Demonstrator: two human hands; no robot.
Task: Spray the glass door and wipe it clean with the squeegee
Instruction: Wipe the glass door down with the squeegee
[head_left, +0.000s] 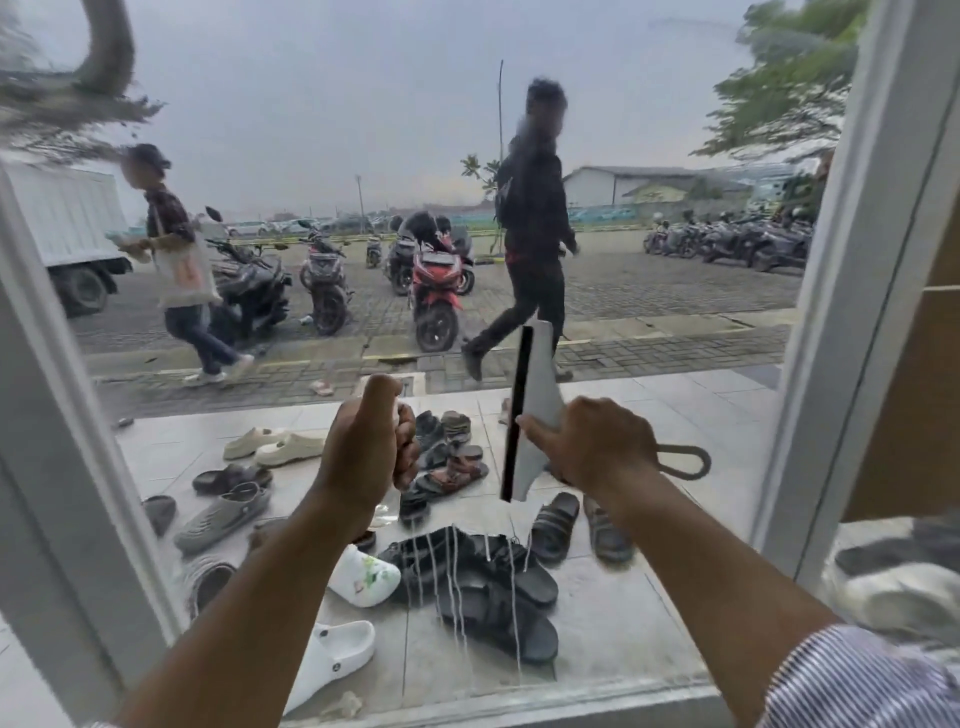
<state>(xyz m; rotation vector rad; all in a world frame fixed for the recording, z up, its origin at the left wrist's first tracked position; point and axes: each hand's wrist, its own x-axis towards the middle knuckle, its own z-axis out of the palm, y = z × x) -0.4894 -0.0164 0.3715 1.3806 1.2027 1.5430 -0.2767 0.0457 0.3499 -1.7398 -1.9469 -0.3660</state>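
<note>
The glass door fills the view inside a white frame. My left hand is closed round a clear spray bottle, mostly hidden by the fingers, held up near the glass. My right hand grips a white squeegee with a black rubber blade standing nearly vertical; a cord loop hangs from its handle. White streaks of liquid run down the lower glass below both hands. Smeared wet marks sit at the top left of the pane.
Outside, many sandals and clogs lie on the tiled porch. Two people walk past, one at the left, one in black. Parked motorbikes and a white truck stand beyond. A wooden panel is at right.
</note>
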